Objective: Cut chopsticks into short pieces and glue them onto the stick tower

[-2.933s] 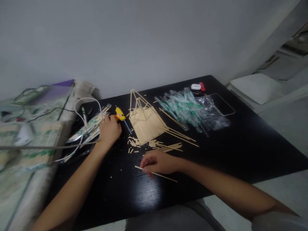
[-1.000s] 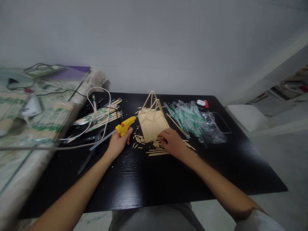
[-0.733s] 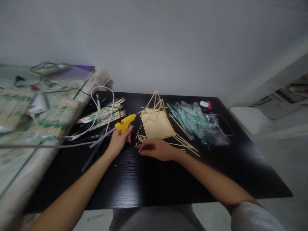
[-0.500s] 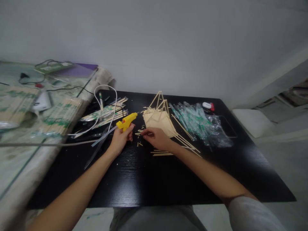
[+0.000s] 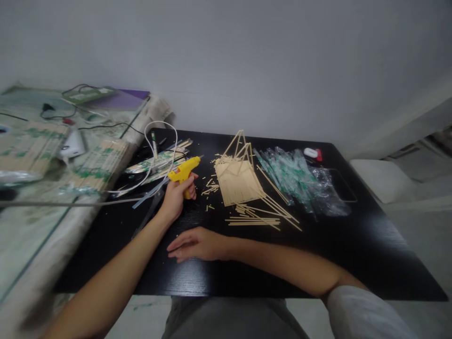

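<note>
A yellow hot glue gun [image 5: 184, 170] is gripped in my left hand [image 5: 175, 197], its nozzle pointing right and away from me. A glue stick [image 5: 150, 192] trails out of its back end. Close to the table's front edge, my right hand [image 5: 197, 244] is over the black surface with its fingers stretched out to the left and nothing in them. Beyond it stands a model of pale wooden sticks [image 5: 238, 186]: a flat slatted base with triangular frames rising at its far side. Short stick bits [image 5: 211, 187] are scattered left of the base.
Loose sticks [image 5: 252, 221] lie in front of the model. Clear green-printed wrappers [image 5: 289, 176] cover the table's right part, near a white-and-red item [image 5: 312, 154]. At left are packed chopsticks [image 5: 99, 165], a white power strip [image 5: 73, 143] and a looping white cable [image 5: 175, 136].
My right hand has left the stick bits beside the model and come back toward me, its fingers now extended. My left hand still holds the glue gun. The view has shifted slightly.
</note>
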`<state>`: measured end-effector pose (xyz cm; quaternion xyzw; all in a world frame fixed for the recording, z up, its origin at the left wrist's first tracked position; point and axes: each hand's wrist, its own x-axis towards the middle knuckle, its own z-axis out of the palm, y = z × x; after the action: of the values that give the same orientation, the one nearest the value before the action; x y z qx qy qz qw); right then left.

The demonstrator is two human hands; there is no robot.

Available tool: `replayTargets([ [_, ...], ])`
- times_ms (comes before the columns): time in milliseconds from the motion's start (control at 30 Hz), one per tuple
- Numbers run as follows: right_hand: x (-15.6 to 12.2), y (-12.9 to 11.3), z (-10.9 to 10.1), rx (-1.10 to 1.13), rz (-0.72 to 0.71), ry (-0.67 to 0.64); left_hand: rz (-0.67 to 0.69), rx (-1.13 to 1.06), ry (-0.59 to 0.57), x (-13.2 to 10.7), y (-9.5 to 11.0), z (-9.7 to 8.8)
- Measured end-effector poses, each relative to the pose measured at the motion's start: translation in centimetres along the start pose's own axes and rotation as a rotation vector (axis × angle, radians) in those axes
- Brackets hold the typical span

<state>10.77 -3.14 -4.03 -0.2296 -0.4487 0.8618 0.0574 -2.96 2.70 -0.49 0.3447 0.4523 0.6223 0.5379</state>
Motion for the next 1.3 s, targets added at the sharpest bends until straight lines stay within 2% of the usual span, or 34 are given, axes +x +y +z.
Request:
replayTargets([
  [67, 0.0, 0.0, 0.0, -0.11, -0.169, 0.191, 0.005, -0.018, -0.001, 0.0, 0.5, 0.0],
  [133, -0.9, -0.9, -0.3, -0.335, -0.445, 0.467, 0.008, -0.028, -0.004, -0.1, 0.9, 0.0],
  [167, -1.6, -1.4, -0.3, -0.441, -0.532, 0.582, 0.008, -0.029, -0.004, -0.1, 1.1, 0.0],
  [233, -2.8, -2.2, -0.2, -0.557, -0.6, 0.696, 0.008, -0.032, -0.007, -0.2, 1.3, 0.1],
  [267, -3.2, -2.3, -0.1, -0.566, -0.568, 0.655, 0.01, -0.034, -0.01, -0.2, 1.3, 0.0],
  [300, -3.5, -2.3, 0.1, -0.543, -0.501, 0.555, 0.013, -0.035, -0.014, -0.2, 1.3, 0.0],
  [367, -3.6, -1.7, 0.3, -0.463, -0.311, 0.256, 0.023, -0.038, -0.02, -0.2, 1.3, -0.1],
  [400, -3.5, -1.5, 0.3, -0.456, -0.254, 0.171, 0.027, -0.039, -0.021, -0.1, 1.3, -0.2],
  [433, -3.5, -1.3, 0.2, -0.485, -0.253, 0.175, 0.029, -0.04, -0.021, -0.1, 1.3, -0.3],
  [467, -3.5, -1.2, 0.0, -0.551, -0.31, 0.251, 0.029, -0.043, -0.021, -0.1, 1.3, -0.3],
  [533, -4.0, -1.6, -0.5, -0.733, -0.537, 0.466, 0.026, -0.046, -0.021, -0.1, 1.3, -0.3],
  [600, -5.0, -2.6, -1.1, -0.887, -0.724, 0.523, 0.022, -0.038, -0.023, -0.2, 1.2, -0.2],
  [633, -5.8, -3.1, -1.5, -0.935, -0.758, 0.532, 0.019, -0.03, -0.028, -0.3, 1.1, -0.1],
  [733, -8.4, -4.4, -3.1, -1.045, -0.711, 0.609, 0.002, 0.016, -0.077, -0.5, 0.6, 0.0],
  [800, -10.1, -4.6, -4.8, -1.127, -0.663, 0.71, -0.025, 0.08, -0.148, -0.8, 0.3, 0.1],
  [933, -13.0, -3.9, -8.7, -1.321, -0.616, 0.946, -0.129, 0.277, -0.328, -1.7, 0.1, 0.4],
  [1000, -13.8, -3.3, -10.1, -1.39, -0.603, 0.991, -0.196, 0.331, -0.404, -2.2, 0.0, 0.7],
  [1100, -14.0, -2.7, -10.7, -1.437, -0.641, 1.006, -0.241, 0.362, -0.459, -2.8, -0.5, 1.2],
  [1300, -12.6, -1.9, -9.3, -1.451, -0.688, 0.872, -0.109, 0.473, -0.394, -2.7, -1.8, 1.6],
])
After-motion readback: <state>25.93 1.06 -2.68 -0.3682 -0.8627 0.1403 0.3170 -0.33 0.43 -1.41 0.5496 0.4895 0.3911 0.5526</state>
